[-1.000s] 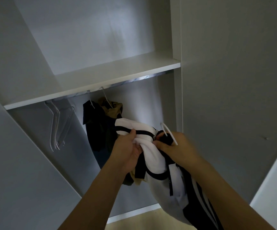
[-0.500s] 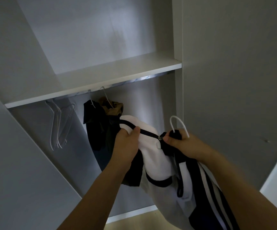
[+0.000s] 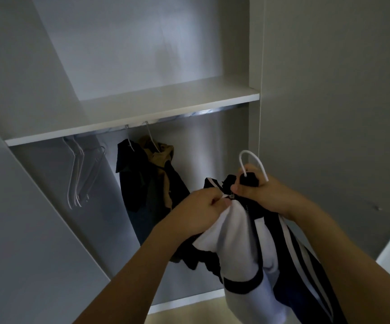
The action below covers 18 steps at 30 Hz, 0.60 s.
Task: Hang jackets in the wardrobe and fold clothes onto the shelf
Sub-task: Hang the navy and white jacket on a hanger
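Jacket (image 3: 243, 232) gripped at its collar by both hands' fingers (image 3: 222, 202).

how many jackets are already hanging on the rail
2. A black jacket hangs left of centre on the rail; a tan jacket hangs touching its right side. More could be hidden behind them.

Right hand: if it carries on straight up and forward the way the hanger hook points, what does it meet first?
Probably the rail under the shelf. The right hand, gripping the white hanger and striped jacket, has open space above it; depth is unclear.
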{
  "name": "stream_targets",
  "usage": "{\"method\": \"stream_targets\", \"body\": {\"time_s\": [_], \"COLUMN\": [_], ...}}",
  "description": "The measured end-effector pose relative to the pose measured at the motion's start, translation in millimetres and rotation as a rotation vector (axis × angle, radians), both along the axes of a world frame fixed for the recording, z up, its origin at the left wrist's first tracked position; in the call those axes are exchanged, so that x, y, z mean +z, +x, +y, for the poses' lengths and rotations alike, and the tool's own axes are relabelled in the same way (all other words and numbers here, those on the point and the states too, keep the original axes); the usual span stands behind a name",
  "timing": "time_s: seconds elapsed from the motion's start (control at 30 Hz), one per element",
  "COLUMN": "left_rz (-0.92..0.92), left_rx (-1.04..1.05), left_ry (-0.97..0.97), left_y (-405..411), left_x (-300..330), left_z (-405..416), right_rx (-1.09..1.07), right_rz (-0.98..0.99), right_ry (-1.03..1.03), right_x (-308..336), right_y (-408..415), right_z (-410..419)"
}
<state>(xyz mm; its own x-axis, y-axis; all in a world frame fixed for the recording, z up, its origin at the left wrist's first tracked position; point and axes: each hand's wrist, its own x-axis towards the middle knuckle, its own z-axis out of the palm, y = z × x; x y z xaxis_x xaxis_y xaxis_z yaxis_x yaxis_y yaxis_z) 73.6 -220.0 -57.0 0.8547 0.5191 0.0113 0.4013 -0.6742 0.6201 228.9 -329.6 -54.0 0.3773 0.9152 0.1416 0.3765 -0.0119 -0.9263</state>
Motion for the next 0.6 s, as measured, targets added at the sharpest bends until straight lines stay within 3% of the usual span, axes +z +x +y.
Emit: {"method": "stream_targets", "body": {"time_s": [0.17,0.3,0.37,0.5,0.6], "left_rz": [-0.163,-0.241,-0.175,0.205,0.175], "left_rx": [0.079,0.024,-0.075,-0.087,0.000], "left_ry": [0.024,0.018,-0.082,-0.085,-0.111], "left_y": [-2,-18,-36,-65,-46], "left_x": [-2,4,9,11,9], "left_z": [-4,-2,9,33,29], "right_rx": [0.037,-0.127,-0.266,-0.338,-0.238], "right_rz": [-0.135,-0.126,0.001,0.324,0.332], "right_ry": [-0.071,-0.016,0.011,0.125,0.127], "right_x": [-2,-10,-13,-10,-4], "right_y": [11,34,51,62,42], "right_z": [2,5,2,2,19]}}
